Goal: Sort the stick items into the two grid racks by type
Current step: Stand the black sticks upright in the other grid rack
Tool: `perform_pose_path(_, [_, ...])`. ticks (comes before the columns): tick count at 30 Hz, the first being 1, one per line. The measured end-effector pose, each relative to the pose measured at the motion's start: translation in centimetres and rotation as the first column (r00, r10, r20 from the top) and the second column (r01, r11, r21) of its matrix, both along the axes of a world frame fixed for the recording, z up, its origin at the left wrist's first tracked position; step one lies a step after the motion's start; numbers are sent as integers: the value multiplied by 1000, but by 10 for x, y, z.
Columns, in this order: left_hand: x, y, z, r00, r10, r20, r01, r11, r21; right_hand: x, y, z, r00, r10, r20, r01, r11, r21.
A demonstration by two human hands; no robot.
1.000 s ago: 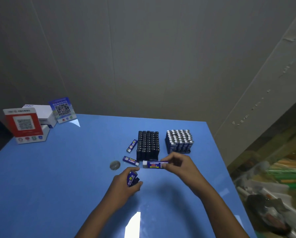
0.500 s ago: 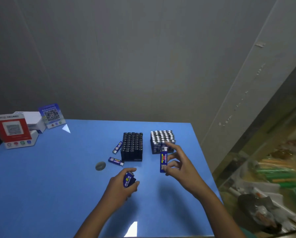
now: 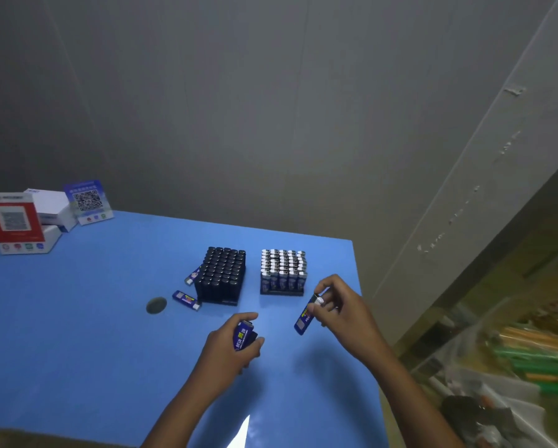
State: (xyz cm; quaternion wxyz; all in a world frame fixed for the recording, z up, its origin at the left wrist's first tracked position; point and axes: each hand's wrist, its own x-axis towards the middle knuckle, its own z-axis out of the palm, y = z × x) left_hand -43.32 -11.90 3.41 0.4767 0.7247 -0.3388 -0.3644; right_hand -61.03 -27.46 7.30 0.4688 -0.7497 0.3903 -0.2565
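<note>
A smooth, glossy blue finish is shown by the table [image 3: 93, 318]; glossy printed plastic is seen on the sticks [image 3: 306, 316].

Table [image 3: 77, 318] blue; left rack [image 3: 221, 274] black sticks; right rack [image 3: 283, 271] silver-topped blue sticks; red QR sign [image 3: 10, 221].

Little could be read. A QR code stood on the blue sign [image 3: 88, 202] at the table's [image 3: 77, 318] far left corner, and a blurred one on the red sign [image 3: 11, 221] at the left edge. The stick [image 3: 242, 336] in the left hand [image 3: 230, 347] bore yellow and white characters, too small to make out.
</note>
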Motion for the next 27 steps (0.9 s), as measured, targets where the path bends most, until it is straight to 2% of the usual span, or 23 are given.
perform_pose_path(5, [5, -6, -3, 999, 45, -1, -45, 999, 30, 14, -18, -7, 997, 46, -58, -51, 995, -89])
perform_pose_path(10, [25, -18, -8, 998, 60, 4, -60, 997, 46, 37, -41, -18, 999, -32, -21, 32, 999, 22])
perform_pose_path(13, [38, -32, -12, 999, 49, -6, -49, 998, 49, 49, -52, -25, 999, -35, -22, 35, 999, 25])
perform_pose_path(15, [47, -42, -14, 999, 35, -19, -34, 998, 49, 57, -61, -32, 996, -21, -82, 17, 999, -41])
perform_pose_path(20, [69, -64, -22, 998, 6, -58, -3, 999, 51, 77, -83, -56, 972, -19, -234, -59, 945, -321])
perform_pose_path(27, [86, -88, -32, 996, -32, -82, 37, 998, 56, 97, -97, -79, 962, -20, -273, -87, 923, -374])
